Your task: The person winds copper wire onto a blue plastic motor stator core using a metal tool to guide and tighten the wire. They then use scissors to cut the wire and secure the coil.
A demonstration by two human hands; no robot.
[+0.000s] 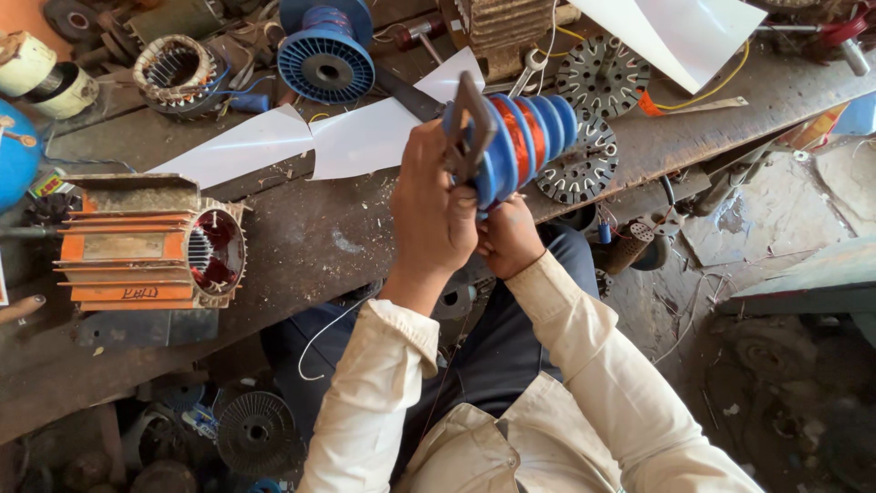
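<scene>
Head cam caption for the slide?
Both hands, left hand and right hand, grip a blue coil former wound with copper wire above a cluttered workbench.

We count two white paper sheets (301,141) on the bench (310,237), two toothed steel discs (602,78), one orange motor housing (151,242), and one blue wire spool (326,50).

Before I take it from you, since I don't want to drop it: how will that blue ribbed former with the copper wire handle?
The blue former probably feels heavy for its size, given the copper windings packed between its ribs. Its round ribs suggest it would roll if laid down. The left hand and right hand both grip it, hinting it is awkward for one hand.
</scene>
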